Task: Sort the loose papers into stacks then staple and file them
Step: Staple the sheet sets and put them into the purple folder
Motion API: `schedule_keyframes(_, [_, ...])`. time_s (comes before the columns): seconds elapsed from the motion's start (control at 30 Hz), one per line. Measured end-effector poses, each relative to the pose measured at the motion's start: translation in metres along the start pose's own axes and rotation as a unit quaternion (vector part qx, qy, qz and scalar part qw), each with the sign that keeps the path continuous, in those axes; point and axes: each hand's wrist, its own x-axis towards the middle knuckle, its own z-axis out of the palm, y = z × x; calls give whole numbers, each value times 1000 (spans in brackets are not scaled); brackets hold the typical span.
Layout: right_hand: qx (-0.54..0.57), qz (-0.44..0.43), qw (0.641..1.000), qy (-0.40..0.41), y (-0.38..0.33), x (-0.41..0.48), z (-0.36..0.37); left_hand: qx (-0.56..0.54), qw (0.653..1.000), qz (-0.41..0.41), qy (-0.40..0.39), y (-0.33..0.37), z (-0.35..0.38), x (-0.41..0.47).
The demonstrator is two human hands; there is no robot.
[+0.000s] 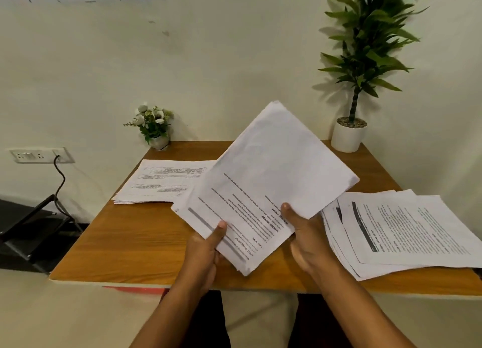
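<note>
Two hands on one sheaf of papers (263, 191), raised off the counter (130, 243) at mid-front. Left hand (206, 251) pinches the near edge, thumb on top, fingers beneath. Right hand (305, 238) pinches the right edge the same way. Likely held up to check the top page and square it before laying it down. Long axis runs from near-left to far-right, far end tilted up. Heading bar at the near end, print upside down to the holder. Flat stack (161, 183) lies left, fanned pile (396, 232) right.
</note>
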Motion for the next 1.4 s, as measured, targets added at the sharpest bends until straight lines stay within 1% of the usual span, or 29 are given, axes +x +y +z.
schedule_keyframes(0.07, [-54,-19,998,-5,-12,4,-6,9,1000,23,18,20,-15,14])
schedule_keyframes(0.13, [-122,-32,992,-19,-24,6,-12,81,994,75,24,46,-28,24])
schedule_keyframes(0.2, [-200,-43,978,-34,-34,7,-15,194,972,133,-18,69,-33,31])
schedule_keyframes(0.23, [-233,-47,971,-39,-39,7,-15,241,959,143,-52,77,-31,32])
schedule_keyframes(0.3, [-283,-54,956,-55,-47,7,-12,295,939,139,-107,85,-21,32])
schedule_keyframes(0.33, [-307,-53,948,-66,-50,7,-9,313,932,141,-119,86,-16,32])
schedule_keyframes(0.4, [-349,-46,932,-88,-56,7,-4,330,925,152,-116,84,-5,31])
schedule_keyframes(0.47, [-375,-46,922,-89,-60,8,0,301,935,157,-101,82,3,30])
schedule_keyframes(0.53, [-380,-56,920,-84,-63,8,0,264,945,172,-89,82,10,30])
schedule_keyframes(0.67, [-358,-77,929,-59,-69,9,-1,227,948,214,-62,78,17,27])
schedule_keyframes(0.9, [-343,-51,938,-20,-31,3,-13,195,961,197,-14,39,18,12])
schedule_keyframes(1.03, [-321,-69,944,-12,-35,4,-18,201,954,219,-27,43,18,10])
schedule_keyframes(1.1, [-322,-59,945,-17,-28,3,-19,214,953,211,-31,39,16,9])
schedule_keyframes(1.2, [-309,-25,950,-30,-10,1,-23,216,961,170,-32,27,11,4])
schedule_keyframes(1.33, [-288,-31,957,-28,-8,-2,-26,210,964,158,-37,26,8,3])
schedule_keyframes(1.4, [-287,-19,957,-33,-3,-4,-27,216,965,146,-41,22,4,4])
